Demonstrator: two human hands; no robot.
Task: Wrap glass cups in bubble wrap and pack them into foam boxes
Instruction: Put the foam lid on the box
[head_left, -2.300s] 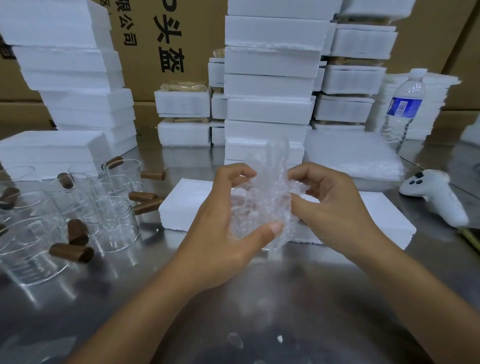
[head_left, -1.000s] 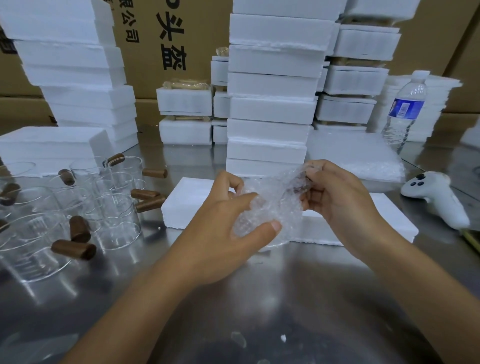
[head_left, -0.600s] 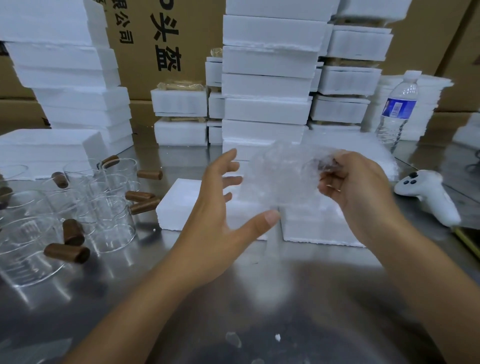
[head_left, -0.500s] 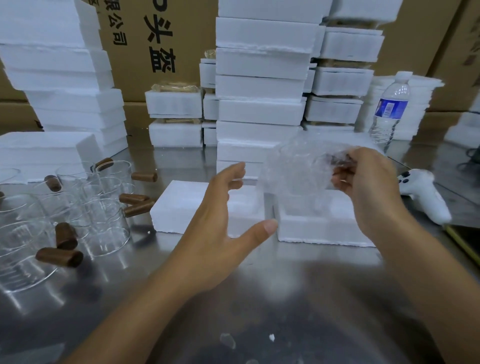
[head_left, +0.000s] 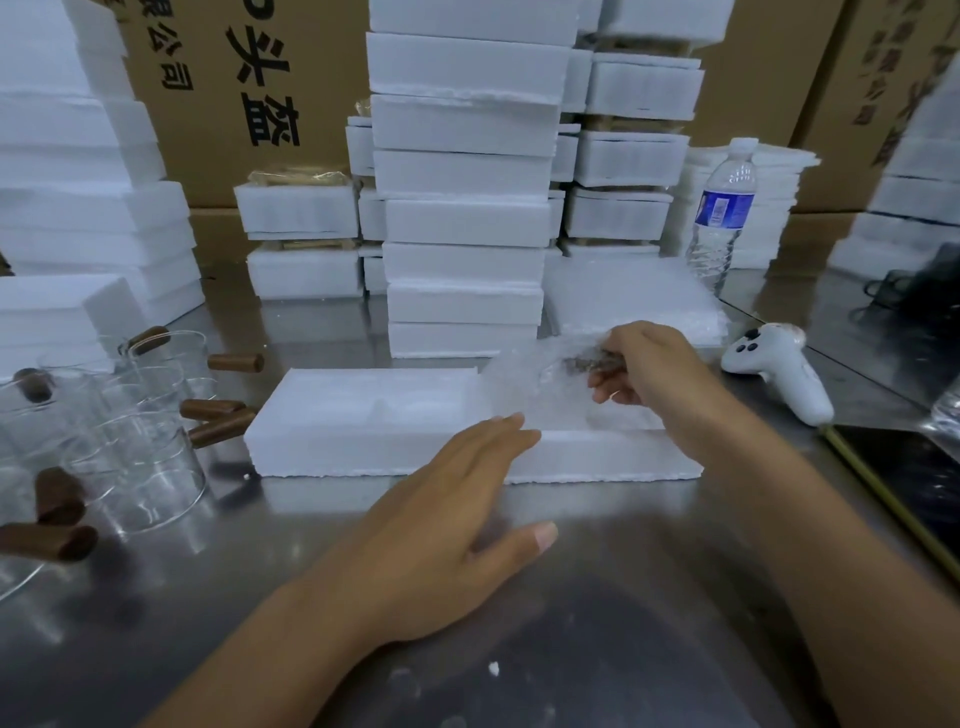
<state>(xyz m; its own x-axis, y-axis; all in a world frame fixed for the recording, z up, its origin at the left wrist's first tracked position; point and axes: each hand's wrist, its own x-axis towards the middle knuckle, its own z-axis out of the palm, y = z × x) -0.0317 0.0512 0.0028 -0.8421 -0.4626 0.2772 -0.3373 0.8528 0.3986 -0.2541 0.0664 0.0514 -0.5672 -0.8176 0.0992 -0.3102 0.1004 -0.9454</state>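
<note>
Pinching bubble-wrapped cup (head_left: 540, 387) by its gathered top: right hand (head_left: 649, 374), over 3 o'clock end of foam box (head_left: 363, 441). Left hand (head_left: 447, 525) released, fingers straight, palm down, at box's 6 o'clock edge.

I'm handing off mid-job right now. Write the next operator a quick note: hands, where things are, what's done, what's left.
Right hand: grips the wrapped cup by its bunched bubble-wrap top, at the right end of the open foam box. I cannot tell whether it is seated.
Left hand: open, fingers straight, by the box's front rim, holding nothing.
Done: this cup is wrapped.
Left: seat it, then wrap the bare glass cups on the table's left side, using the bubble wrap stack behind the box, and pack them.
</note>
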